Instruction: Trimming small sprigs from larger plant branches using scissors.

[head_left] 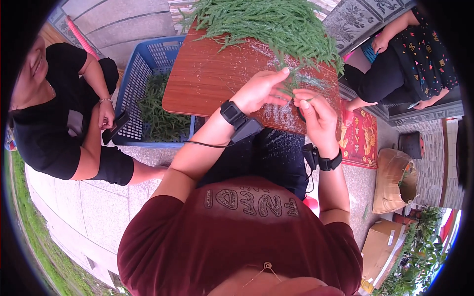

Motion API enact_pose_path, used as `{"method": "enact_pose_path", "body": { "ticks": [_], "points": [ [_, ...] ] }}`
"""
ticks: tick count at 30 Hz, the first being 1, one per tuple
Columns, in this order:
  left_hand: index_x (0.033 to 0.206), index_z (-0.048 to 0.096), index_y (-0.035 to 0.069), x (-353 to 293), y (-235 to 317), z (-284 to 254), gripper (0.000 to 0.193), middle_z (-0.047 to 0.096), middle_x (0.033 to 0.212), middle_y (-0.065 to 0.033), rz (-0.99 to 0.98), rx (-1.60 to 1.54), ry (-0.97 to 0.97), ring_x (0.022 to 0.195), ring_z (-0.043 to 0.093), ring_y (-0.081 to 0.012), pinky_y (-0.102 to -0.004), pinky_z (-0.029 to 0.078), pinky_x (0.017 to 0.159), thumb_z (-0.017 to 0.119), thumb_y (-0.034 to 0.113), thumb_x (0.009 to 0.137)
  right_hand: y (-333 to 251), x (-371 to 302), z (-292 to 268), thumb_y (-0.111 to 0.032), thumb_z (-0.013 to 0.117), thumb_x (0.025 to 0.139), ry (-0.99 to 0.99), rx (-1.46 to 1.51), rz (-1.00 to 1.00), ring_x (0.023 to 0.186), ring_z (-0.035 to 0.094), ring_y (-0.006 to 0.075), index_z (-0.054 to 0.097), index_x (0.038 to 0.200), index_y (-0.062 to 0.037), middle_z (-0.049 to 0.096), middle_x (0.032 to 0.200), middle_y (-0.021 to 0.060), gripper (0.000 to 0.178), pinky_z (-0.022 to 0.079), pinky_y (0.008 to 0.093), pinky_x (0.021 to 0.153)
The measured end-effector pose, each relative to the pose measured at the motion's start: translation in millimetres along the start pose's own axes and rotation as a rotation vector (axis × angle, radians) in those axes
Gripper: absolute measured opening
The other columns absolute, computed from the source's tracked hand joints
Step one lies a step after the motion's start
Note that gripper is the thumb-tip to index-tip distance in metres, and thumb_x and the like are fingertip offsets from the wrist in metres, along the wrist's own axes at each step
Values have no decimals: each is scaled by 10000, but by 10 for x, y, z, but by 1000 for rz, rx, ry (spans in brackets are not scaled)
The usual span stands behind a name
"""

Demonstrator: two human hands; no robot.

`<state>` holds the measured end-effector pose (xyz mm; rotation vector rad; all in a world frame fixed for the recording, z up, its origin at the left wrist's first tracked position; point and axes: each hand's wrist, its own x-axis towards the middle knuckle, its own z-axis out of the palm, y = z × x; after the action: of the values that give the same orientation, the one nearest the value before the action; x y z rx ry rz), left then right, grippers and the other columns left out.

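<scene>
My left hand [261,91] is over the front of a brown wooden table [197,81], its thumb raised and its fingers around a feathery green sprig [291,81]. Facing it, my right hand [318,116] has its thumb and fingertips bent together at the sprig's lower end. A dark curved piece [301,115] shows beside the right fingers; what it belongs to is mostly hidden. Behind both hands, a large heap of similar green sprigs [271,27] covers the far side of the table. Pale bits and loose green scraps are scattered below my hands.
Left of the table stands a blue plastic crate [129,93] with green sprigs inside. One person [54,118] sits beside it; another [400,64] sits at the far right. A red patterned mat [359,140], a brown sack [392,182] and a cardboard box [382,246] lie to the right.
</scene>
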<state>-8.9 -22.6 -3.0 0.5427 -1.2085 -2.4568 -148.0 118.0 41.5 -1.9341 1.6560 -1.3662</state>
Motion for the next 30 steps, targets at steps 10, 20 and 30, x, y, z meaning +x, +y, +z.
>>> {"method": "enact_pose_path", "body": {
  "ticks": [10, 20, 30],
  "points": [
    [1093, 610, 11, 178, -263, 72, 221, 657, 954, -59, 505, 213, 346, 793, 612, -128, -286, 495, 694, 610, 148, 920, -15, -441, 107, -49, 557, 944, -32, 108, -69, 925, 644, 180, 640, 1022, 44, 653, 1079, 158, 147, 526, 301, 818],
    [1129, 596, 6, 39, -208, 205, 229, 640, 970, -58, 442, -63, 211, 784, 612, -141, -266, 487, 722, 589, 38, 903, 17, -407, 179, -98, 549, 963, 204, 624, 214, 879, 647, 183, 597, 1097, 14, 664, 1023, 133, 181, 519, 296, 779],
    [952, 589, 0, -14, -208, 316, 103, 585, 779, -58, 356, -186, 133, 587, 551, -141, -272, 435, 527, 512, 67, 941, 450, -132, 98, -122, 547, 965, 372, 951, 400, 866, 614, 147, 605, 1081, -17, 647, 1114, 102, 167, 478, 277, 750]
  ]
}}
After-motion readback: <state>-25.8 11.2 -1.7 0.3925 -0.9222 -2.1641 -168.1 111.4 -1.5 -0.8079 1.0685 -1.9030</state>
